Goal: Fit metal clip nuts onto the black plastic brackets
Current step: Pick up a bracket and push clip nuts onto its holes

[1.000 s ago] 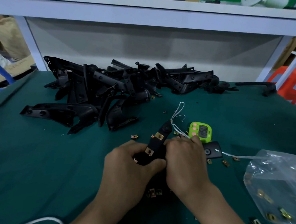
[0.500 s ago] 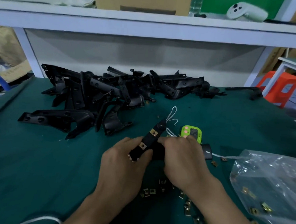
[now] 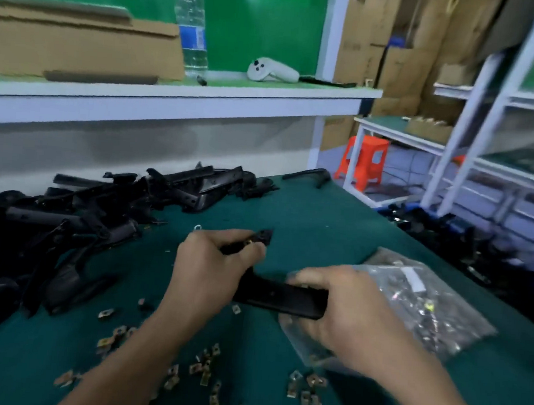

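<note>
long black plastic bracket (image 3: 278,295) held over green desk (image 3: 321,225) | left hand (image 3: 210,268) grips its 11 o'clock end | right hand (image 3: 346,309) clasps its 3 o'clock end | loose brass clip nuts (image 3: 203,368) at 6 o'clock

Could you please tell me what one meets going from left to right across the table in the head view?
A pile of black brackets → left hand → black bracket held between the hands → right hand → clear plastic bag.

The left hand (image 3: 214,262) and right hand (image 3: 347,306) have parted, swinging the bracket (image 3: 279,295) crosswise.
</note>
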Action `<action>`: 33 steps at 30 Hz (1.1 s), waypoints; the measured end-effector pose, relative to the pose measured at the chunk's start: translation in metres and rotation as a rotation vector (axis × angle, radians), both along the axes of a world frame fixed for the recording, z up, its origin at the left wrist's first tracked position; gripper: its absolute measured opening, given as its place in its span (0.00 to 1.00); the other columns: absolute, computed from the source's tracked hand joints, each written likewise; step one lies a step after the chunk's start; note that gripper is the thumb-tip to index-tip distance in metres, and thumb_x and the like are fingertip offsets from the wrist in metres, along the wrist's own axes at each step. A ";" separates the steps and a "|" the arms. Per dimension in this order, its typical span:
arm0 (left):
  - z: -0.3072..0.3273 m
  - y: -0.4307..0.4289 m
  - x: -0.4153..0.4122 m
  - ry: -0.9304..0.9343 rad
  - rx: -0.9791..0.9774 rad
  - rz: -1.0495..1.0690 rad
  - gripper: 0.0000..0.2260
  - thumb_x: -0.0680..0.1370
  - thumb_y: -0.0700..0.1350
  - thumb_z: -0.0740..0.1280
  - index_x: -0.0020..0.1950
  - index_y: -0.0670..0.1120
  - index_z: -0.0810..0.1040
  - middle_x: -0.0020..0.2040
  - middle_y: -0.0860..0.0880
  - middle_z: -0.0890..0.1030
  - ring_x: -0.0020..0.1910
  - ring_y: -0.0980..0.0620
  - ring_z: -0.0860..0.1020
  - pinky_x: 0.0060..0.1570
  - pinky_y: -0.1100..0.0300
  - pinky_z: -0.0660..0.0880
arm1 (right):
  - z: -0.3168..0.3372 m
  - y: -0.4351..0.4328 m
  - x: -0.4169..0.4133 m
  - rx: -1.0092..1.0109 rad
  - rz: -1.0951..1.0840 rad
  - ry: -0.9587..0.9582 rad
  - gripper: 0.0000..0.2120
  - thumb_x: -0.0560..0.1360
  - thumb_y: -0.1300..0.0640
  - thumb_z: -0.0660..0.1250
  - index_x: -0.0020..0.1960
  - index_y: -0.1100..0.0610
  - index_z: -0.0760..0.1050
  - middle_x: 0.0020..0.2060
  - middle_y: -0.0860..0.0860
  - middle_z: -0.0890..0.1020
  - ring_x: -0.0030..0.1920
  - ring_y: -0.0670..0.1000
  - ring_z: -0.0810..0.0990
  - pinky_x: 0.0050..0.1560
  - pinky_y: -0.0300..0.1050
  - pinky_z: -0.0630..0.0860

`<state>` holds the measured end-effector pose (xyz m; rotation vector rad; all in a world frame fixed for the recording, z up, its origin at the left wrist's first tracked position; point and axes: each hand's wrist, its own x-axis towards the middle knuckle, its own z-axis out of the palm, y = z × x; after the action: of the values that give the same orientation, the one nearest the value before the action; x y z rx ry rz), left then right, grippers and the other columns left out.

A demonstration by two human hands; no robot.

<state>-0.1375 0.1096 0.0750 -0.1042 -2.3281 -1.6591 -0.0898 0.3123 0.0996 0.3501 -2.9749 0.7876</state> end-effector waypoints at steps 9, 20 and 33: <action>-0.003 0.176 -0.018 -0.042 -0.220 -0.568 0.10 0.73 0.54 0.71 0.39 0.48 0.81 0.29 0.52 0.77 0.28 0.60 0.71 0.30 0.65 0.65 | -0.017 0.150 0.071 -0.522 -0.259 -0.213 0.18 0.63 0.58 0.79 0.49 0.41 0.85 0.39 0.48 0.86 0.35 0.41 0.78 0.38 0.34 0.71; 0.011 0.303 -0.096 -0.333 0.024 -0.458 0.27 0.75 0.49 0.73 0.73 0.54 0.73 0.55 0.57 0.76 0.41 0.62 0.77 0.35 0.65 0.71 | -0.011 0.289 -0.075 -0.388 -0.953 0.063 0.29 0.74 0.47 0.74 0.72 0.54 0.70 0.42 0.48 0.79 0.39 0.50 0.77 0.39 0.46 0.74; -0.012 0.111 -0.124 -0.111 -0.117 0.101 0.26 0.76 0.56 0.71 0.24 0.41 0.73 0.20 0.51 0.73 0.20 0.56 0.69 0.23 0.64 0.67 | -0.032 0.042 -0.131 -0.325 -0.095 -0.153 0.15 0.65 0.57 0.68 0.47 0.40 0.82 0.33 0.41 0.83 0.39 0.45 0.81 0.30 0.30 0.70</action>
<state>-0.2620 0.2208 0.0627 0.0832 -2.4673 -1.5171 -0.2209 0.3548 0.0681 0.1364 -2.8967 1.3141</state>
